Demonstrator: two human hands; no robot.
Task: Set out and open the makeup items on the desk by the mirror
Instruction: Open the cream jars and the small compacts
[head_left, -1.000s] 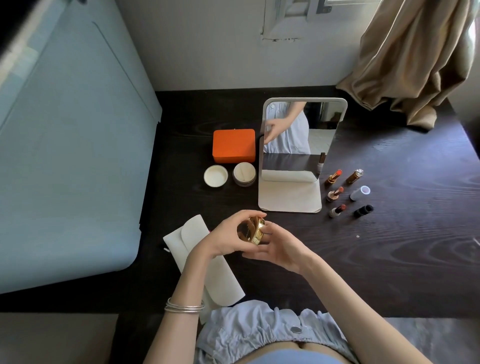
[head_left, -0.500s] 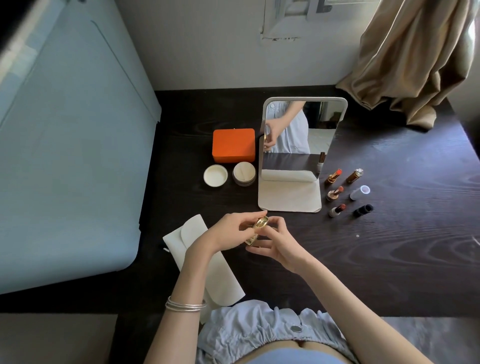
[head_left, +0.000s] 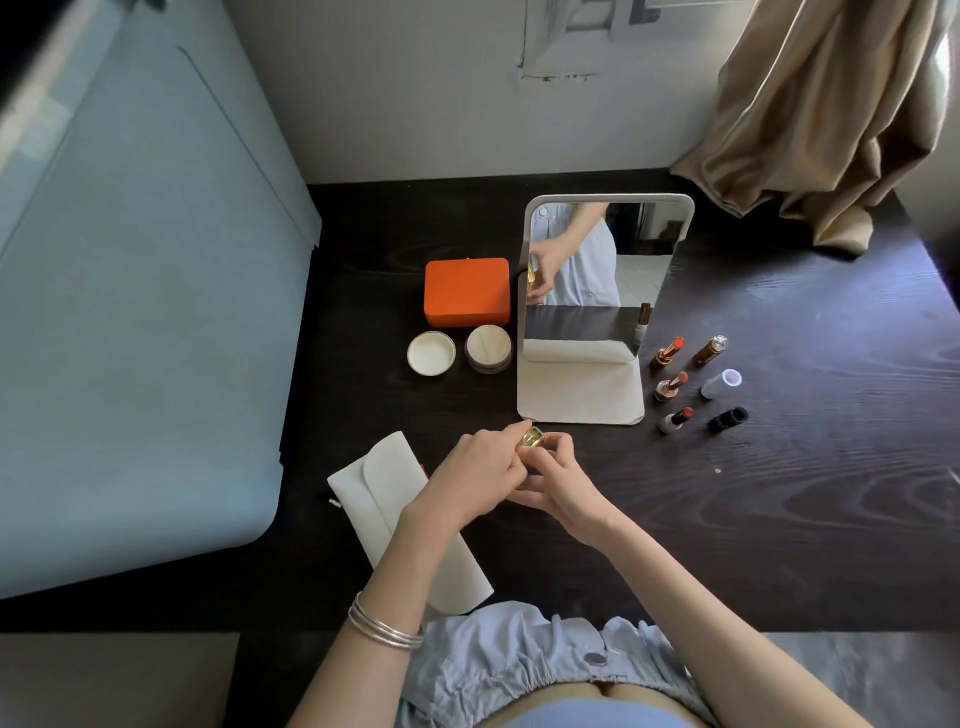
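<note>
My left hand (head_left: 475, 475) and right hand (head_left: 558, 486) both pinch a small shiny gold compact (head_left: 532, 438), held just in front of the mirror (head_left: 602, 280) base. Under them runs the dark wood-grain desk (head_left: 779, 493); a tan curtain (head_left: 821, 119) hangs behind the mirror to its right. Opened lipsticks (head_left: 670, 384) lie right of the mirror, an orange box (head_left: 466, 292) left.

desk (head_left: 779, 519) dark wood | on it: mirror (head_left: 582, 400), orange box (head_left: 466, 291), lipsticks (head_left: 670, 387), pouch (head_left: 384, 488)
</note>
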